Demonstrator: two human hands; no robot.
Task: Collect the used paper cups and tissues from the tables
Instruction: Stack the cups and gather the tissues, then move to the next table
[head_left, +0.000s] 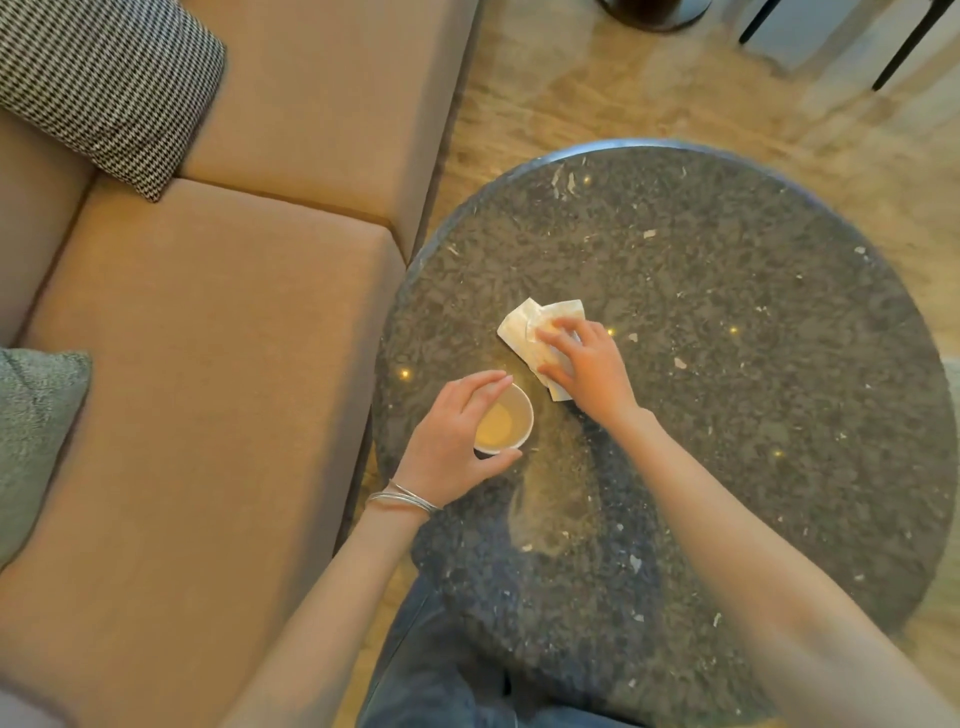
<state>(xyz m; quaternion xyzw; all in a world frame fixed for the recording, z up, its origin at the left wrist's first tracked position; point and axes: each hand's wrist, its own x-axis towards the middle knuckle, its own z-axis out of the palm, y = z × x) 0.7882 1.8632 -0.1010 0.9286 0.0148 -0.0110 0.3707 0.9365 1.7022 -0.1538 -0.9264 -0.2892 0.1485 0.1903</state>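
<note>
Fingers (488, 385) of the left hand (452, 441) curled round the cup (506, 428); the right hand (589, 366), fingers curled, gripped the tissue (519, 327), both items resting on the table (753, 389).

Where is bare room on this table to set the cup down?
The table is bare across its right half and far side, out to the rim. Crowded: left of centre, where the left hand grips the paper cup and the right hand pinches the tissue.
</note>
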